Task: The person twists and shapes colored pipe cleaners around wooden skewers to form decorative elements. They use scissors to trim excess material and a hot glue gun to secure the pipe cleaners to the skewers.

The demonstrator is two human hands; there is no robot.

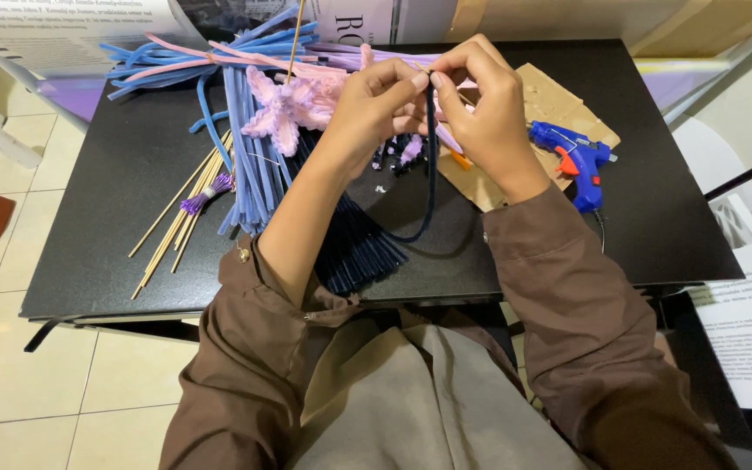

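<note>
A long, dark navy fuzzy pipe cleaner [429, 165] hangs in a loose curve from both hands, which meet above the middle of a small black square table [132, 174]. The left hand [374, 104] pinches its top end between thumb and forefinger, fingers closed tight on it. The right hand [480, 109] pinches the same end from the other side, also closed on it, so the fingertips nearly touch. The lower end of the stem trails down onto a fanned bundle of dark navy pipe cleaners [359, 248] lying at the table's near edge.

Behind the left hand lies a pale pink fuzzy star-shaped flower [285, 109], with a heap of light blue pipe cleaners [250, 165] beside it. A bundle of thin bamboo skewers [186, 209], tied with a purple band, lies toward the table's left side. Right of the hands, a blue hot glue gun [578, 161] rests on a brown piece of cardboard [550, 100].

Risks, as a judgement: the hanging stem could snag in the navy bundle and drag it off the near edge. The right sleeve is close to the glue gun; if it is hot, a brush against the nozzle could burn. The wire core's tip could prick a fingertip in so tight a pinch.
</note>
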